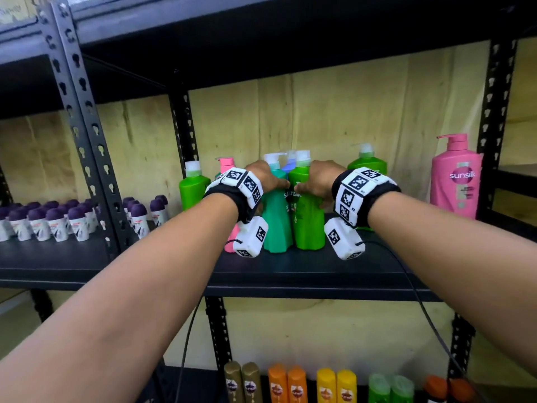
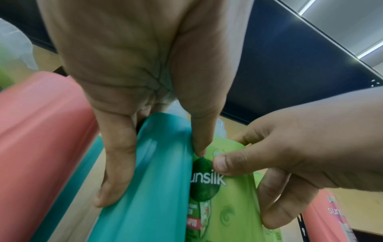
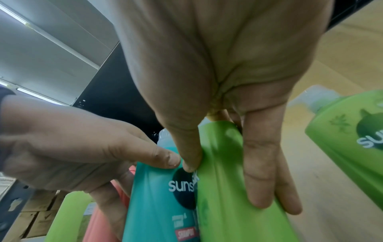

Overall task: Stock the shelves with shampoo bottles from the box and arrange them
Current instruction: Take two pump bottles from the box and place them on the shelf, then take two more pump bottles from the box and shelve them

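Note:
On the black middle shelf (image 1: 290, 274) a teal Sunsilk pump bottle (image 1: 276, 225) and a green Sunsilk pump bottle (image 1: 309, 222) stand upright, side by side and touching. My left hand (image 1: 270, 178) grips the teal bottle (image 2: 149, 188) at its shoulder, thumb on the front and fingers round its left side. My right hand (image 1: 312, 184) grips the green bottle (image 3: 223, 204) the same way, fingers down its right side. The two thumbs almost meet between the bottles. Both bases rest on the shelf.
Around the pair stand a green pump bottle (image 1: 193, 190), a pink one (image 1: 226, 165), a blue one (image 1: 290, 164) behind, another green one (image 1: 367, 167) and a big pink Sunsilk bottle (image 1: 454, 181). Several roll-on deodorants (image 1: 58, 219) fill the left shelf. Small bottles (image 1: 290, 385) line the lower shelf.

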